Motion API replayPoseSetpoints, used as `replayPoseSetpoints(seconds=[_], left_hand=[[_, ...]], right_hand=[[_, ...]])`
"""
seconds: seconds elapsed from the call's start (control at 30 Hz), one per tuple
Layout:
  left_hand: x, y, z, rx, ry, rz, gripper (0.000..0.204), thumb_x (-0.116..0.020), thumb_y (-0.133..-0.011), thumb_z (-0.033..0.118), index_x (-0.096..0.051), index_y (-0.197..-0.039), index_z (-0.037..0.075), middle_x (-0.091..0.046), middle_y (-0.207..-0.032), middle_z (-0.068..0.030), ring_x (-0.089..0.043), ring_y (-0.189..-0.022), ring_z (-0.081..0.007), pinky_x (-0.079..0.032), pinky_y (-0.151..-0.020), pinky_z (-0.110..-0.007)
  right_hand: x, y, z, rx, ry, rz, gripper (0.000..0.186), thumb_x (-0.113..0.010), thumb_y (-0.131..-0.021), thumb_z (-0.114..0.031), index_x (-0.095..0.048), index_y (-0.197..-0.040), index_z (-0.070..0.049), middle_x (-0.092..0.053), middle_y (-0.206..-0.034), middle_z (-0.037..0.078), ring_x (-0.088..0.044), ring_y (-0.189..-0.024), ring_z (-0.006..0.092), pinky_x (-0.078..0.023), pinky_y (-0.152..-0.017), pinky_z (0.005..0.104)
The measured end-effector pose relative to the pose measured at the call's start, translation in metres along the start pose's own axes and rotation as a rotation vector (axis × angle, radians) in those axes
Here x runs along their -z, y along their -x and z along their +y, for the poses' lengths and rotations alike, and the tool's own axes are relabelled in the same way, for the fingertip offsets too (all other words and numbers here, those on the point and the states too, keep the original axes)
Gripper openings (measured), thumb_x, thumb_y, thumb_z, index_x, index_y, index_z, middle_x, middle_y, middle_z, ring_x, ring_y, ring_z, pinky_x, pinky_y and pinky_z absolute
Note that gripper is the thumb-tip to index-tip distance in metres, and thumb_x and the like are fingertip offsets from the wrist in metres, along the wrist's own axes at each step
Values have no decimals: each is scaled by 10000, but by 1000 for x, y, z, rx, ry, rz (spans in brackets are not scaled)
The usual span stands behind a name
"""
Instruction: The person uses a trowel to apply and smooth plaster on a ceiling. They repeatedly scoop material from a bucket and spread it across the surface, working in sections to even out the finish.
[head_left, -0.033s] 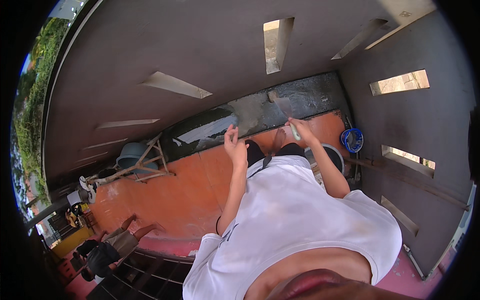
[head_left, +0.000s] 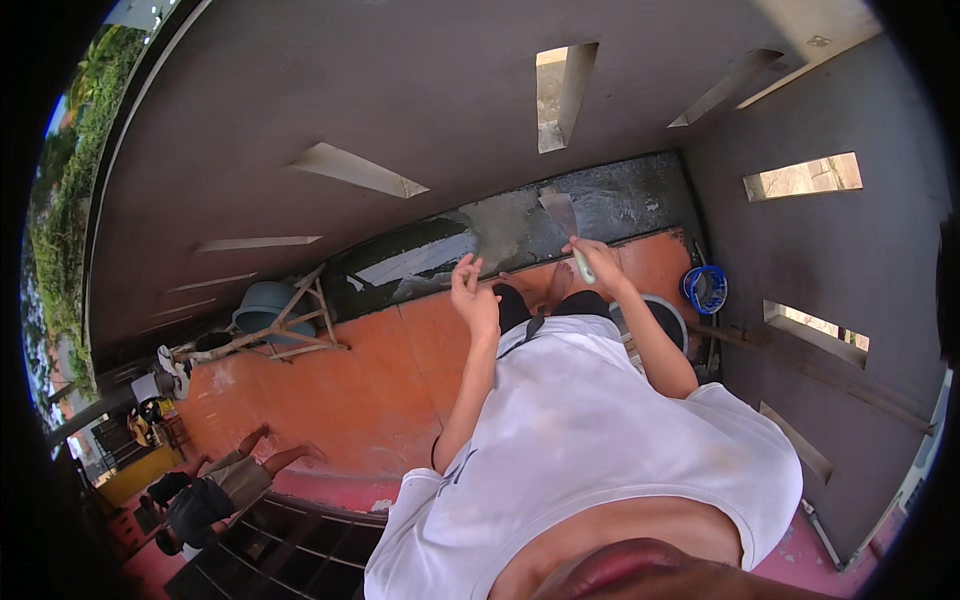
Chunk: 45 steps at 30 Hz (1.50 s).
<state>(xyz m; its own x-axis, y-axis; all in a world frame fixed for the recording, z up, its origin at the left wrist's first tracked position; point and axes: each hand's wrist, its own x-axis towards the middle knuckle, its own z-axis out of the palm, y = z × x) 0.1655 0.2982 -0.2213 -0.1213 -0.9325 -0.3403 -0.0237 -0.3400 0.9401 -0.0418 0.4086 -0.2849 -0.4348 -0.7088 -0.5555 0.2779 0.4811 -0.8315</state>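
Note:
My right hand [head_left: 597,265] grips the pale green handle of a putty knife [head_left: 560,212]. Its wide metal blade points away from me, over a wet grey cement strip [head_left: 500,226] at the foot of the wall. The blade overlaps the strip in view; whether it touches is unclear. My left hand [head_left: 474,297] is raised in front of my body, fingers apart and partly bent, with nothing visible in it. Left of the patch of wet cement, a darker, shiny stretch [head_left: 410,262] of the same strip reflects light.
A dark wall [head_left: 430,110] with slot openings rises ahead and meets another [head_left: 800,240] at right. A blue bucket [head_left: 704,289] and grey tub [head_left: 664,322] stand at right. Far left, a basin [head_left: 264,305] sits by a wooden frame [head_left: 318,312] on orange floor. Another person [head_left: 225,490] is lower left.
The putty knife's blade has turned slightly and shifted left with my right hand. A grey lump at its tip is less visible now. My left hand's fingers have spread a little.

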Motion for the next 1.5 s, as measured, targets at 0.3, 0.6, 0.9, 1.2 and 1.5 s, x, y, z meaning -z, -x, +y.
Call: replayPoseSetpoints(seconds=[0.3, 0.6, 0.9, 1.2, 1.5], left_hand=[[-5, -45, 55, 263, 269, -604, 375, -432, -959, 286, -477, -1220, 21, -554, -1108, -106, -625, -863, -175, -503, -753, -298], [-4, -40, 117, -407, -181, -396, 341, -579, -929, 236, -523, -1147, -20, -610, -898, -144, -573, -768, -209, -459, -672, -308], [-8, -22, 165, -474, -54, -413, 426, -537, -942, 195, -468, -1282, -52, -604, -874, -133, -574, -749, -177, -462, -706, -306], [-50, -35, 209, -549, -35, -470, 440, -530, -952, 220, -468, -1279, -68, -571, -804, -70, -507, -721, -104, -435, -657, -264], [-114, -70, 216, -668, 18, -277, 403, -528, -946, 209, -493, -1229, -75, -632, -767, -133, -599, -646, -145, -474, -604, -293]], right_hand=[[-110, -31, -123, 389, -392, -423, 330, -333, -892, -250, -505, -715, -31, -583, -1061, 124, -518, -924, 198, -405, -851, 319], [-137, -16, -215, 515, -256, -867, 376, -325, -834, -347, -553, -920, -61, -568, -1110, 118, -499, -1060, 225, -375, -957, 393], [-134, -3, -290, 492, 44, -511, 572, -332, -971, -551, -596, -952, -43, -587, -873, 61, -580, -841, 159, -459, -802, 323], [-114, -22, -318, 697, -66, -31, 381, -498, -973, -399, -605, -887, -44, -559, -743, -14, -494, -649, 51, -387, -582, 236], [-101, -65, -356, 660, -140, -33, 379, -510, -962, -403, -596, -827, -59, -525, -661, -33, -456, -552, 39, -342, -476, 225]])
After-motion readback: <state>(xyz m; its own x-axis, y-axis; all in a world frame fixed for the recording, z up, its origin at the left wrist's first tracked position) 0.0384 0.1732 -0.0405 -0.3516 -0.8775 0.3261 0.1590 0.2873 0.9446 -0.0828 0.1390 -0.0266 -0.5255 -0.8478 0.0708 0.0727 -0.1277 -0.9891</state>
